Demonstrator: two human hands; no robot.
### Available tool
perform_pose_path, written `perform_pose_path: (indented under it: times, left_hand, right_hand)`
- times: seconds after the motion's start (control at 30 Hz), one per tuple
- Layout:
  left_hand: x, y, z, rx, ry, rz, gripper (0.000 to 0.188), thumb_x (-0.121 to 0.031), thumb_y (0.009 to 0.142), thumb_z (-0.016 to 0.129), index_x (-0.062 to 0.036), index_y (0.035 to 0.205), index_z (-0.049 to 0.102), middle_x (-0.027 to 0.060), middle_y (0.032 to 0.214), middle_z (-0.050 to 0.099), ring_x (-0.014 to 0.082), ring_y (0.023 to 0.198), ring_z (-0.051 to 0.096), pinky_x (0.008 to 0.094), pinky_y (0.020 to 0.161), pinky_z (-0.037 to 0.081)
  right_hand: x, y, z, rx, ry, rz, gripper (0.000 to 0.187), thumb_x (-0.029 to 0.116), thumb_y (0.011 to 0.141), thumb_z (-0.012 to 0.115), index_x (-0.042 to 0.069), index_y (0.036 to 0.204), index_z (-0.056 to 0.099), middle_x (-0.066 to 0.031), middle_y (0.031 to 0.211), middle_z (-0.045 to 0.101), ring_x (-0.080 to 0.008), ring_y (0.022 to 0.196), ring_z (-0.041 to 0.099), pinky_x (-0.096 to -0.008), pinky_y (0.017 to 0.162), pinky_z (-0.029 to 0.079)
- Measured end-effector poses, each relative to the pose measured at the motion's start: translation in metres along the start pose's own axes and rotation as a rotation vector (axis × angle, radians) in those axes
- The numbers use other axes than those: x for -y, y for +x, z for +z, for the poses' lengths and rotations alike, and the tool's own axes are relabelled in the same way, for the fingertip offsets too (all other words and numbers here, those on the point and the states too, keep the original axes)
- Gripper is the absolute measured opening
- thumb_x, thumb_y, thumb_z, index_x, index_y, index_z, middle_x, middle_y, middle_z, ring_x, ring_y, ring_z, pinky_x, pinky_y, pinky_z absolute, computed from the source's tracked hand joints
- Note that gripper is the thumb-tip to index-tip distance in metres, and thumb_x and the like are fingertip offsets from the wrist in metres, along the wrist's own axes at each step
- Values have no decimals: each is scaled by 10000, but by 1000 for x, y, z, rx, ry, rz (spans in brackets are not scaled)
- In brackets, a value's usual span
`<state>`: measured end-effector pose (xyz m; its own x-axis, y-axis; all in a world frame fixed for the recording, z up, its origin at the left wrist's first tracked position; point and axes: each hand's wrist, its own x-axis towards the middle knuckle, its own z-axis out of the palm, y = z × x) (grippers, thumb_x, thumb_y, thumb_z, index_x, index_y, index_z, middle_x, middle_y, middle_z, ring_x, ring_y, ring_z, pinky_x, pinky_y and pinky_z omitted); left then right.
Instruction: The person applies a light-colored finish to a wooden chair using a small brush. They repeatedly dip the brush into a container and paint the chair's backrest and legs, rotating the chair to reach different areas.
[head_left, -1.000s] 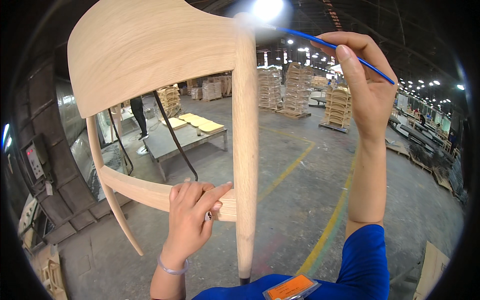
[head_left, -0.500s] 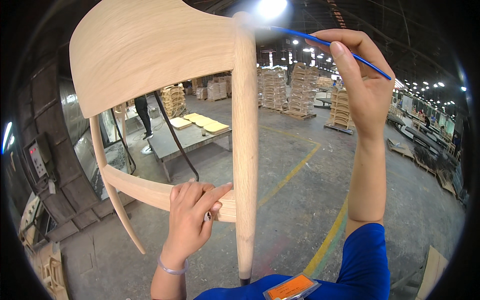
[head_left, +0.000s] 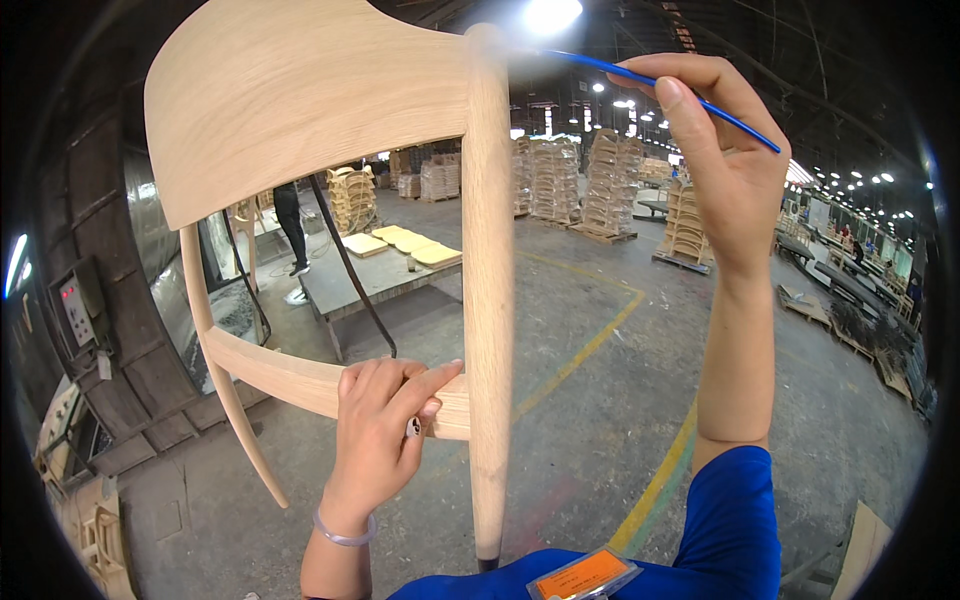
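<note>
A pale, unpainted wooden chair frame (head_left: 487,250) stands in front of me, with a broad curved backrest (head_left: 310,100) at the top left. My left hand (head_left: 385,420) is closed over its lower rail (head_left: 285,372), the index finger stretched toward the post. Raised at the upper right, my right hand (head_left: 725,150) pinches a slim blue paintbrush (head_left: 640,78) between thumb and fingers. The brush points left at the rounded top of the post. Its tip is blurred there, so I cannot tell whether it touches the wood.
Behind the frame is a low grey table (head_left: 370,295) with yellow pads (head_left: 400,242); a person's leg (head_left: 290,225) shows beside it. Stacked wooden parts (head_left: 612,185) stand on pallets farther back. A control box (head_left: 80,310) hangs at the left. Yellow lines (head_left: 590,345) mark the concrete floor.
My right hand and the brush have shifted very slightly up. The view has moved a little; my left hand keeps its grip on the rail.
</note>
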<state>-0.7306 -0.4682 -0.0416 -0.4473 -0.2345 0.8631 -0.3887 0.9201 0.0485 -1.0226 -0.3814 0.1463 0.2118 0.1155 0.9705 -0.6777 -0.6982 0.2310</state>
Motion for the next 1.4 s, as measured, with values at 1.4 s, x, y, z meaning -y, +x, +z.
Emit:
perform_pose_path:
  times: [1.4]
  left_hand:
    - [29, 2, 11, 5, 23, -54, 263, -155, 1028, 563, -75, 1195, 749, 103, 969, 649, 298, 949, 590, 432, 925, 405]
  right_hand:
    - [-35, -15, 32, 13, 0, 32, 199, 105, 1053, 641, -27, 1161, 745, -93, 1073, 778, -92, 943, 686, -227, 838, 514]
